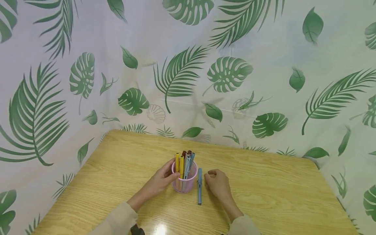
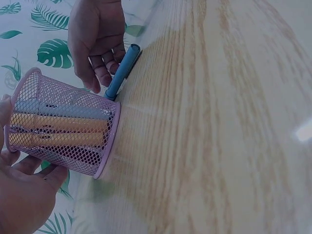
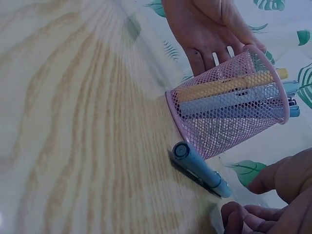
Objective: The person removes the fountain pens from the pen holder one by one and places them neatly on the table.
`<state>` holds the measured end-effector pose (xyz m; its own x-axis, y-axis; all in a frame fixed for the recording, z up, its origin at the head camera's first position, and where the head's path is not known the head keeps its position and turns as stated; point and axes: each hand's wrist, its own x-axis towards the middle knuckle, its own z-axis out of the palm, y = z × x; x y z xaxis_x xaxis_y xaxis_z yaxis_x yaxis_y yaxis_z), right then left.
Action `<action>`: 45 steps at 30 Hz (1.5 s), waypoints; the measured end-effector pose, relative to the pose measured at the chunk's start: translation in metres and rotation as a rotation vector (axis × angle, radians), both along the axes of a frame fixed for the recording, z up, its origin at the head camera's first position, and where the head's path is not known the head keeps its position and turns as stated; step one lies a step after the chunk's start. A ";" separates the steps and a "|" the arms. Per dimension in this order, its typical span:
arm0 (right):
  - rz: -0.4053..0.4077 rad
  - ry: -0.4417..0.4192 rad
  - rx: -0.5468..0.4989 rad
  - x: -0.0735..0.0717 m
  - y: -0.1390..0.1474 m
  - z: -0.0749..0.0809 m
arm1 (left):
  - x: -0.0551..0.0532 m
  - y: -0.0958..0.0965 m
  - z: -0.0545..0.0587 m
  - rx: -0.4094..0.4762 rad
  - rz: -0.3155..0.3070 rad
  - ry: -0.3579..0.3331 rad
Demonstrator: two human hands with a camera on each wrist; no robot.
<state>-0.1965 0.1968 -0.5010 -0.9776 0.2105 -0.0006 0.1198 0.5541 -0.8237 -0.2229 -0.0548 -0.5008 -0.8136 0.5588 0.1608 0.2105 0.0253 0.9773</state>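
A pink mesh pen cup [image 1: 184, 187] stands upright on the table, filled with several yellow, grey-blue and dark red pens [image 1: 181, 166]. My left hand [image 1: 161, 179] holds the cup from its left side, thumb at the rim and fingers round the back. Just right of the cup a blue pen [image 1: 199, 187] lies on the wood, its length running toward me. Beside that pen, on its right, my right hand [image 1: 218, 184] has loosely bent fingers with nothing between them. In the right wrist view, a small gap separates the right fingers [image 3: 265, 181] from the blue pen [image 3: 200, 168].
The wooden table [image 1: 264, 189] extends to both sides of the hands. Behind it and along the left hangs a white cloth [image 1: 182, 114] printed with green leaves. A bright reflection shows on the wood near the front edge.
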 end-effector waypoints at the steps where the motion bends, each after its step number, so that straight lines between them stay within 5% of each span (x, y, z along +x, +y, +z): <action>1: 0.003 0.006 -0.004 0.000 0.000 0.001 | 0.000 0.000 0.000 0.000 0.001 0.000; 15: 0.013 0.097 -0.134 -0.003 -0.012 0.027 | -0.001 0.001 0.001 0.009 -0.006 -0.002; 45: 0.095 0.194 -0.223 -0.014 -0.037 0.041 | -0.001 0.000 0.000 0.025 -0.012 -0.006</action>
<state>-0.2108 0.1597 -0.4602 -0.9792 0.1340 0.1521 -0.0952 0.3584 -0.9287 -0.2236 -0.0547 -0.5008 -0.8077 0.5647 0.1696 0.2043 -0.0018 0.9789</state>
